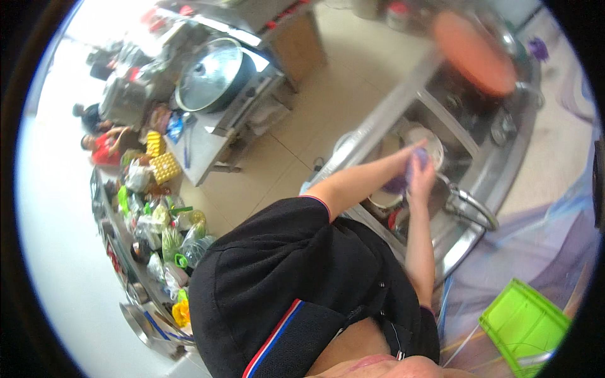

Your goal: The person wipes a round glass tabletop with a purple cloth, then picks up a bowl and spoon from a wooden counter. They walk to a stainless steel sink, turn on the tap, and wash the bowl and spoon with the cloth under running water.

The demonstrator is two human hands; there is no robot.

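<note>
Both hands meet over a metal sink [378,113], around a blurred purple item [418,158] that looks like soft cloth. My left hand [412,152] reaches in from the left, one finger extended past the item. My right hand [421,182] comes up from below with its fingers curled against it. More purple shows beneath the left wrist. A white bowl [437,146] lies behind the hands. Just below the hands, a pale round container [385,201] is partly hidden by the arms. The curved faucet [477,212] stands to their right.
An orange round basin or board [475,54] rests across the sink's far compartment. Beyond the tiled floor, a large lidded pan [210,75] sits on a metal stove. Bagged vegetables [172,243] crowd a side counter. A person in red [106,149] and another person are farther left. A green crate [524,326] is lower right.
</note>
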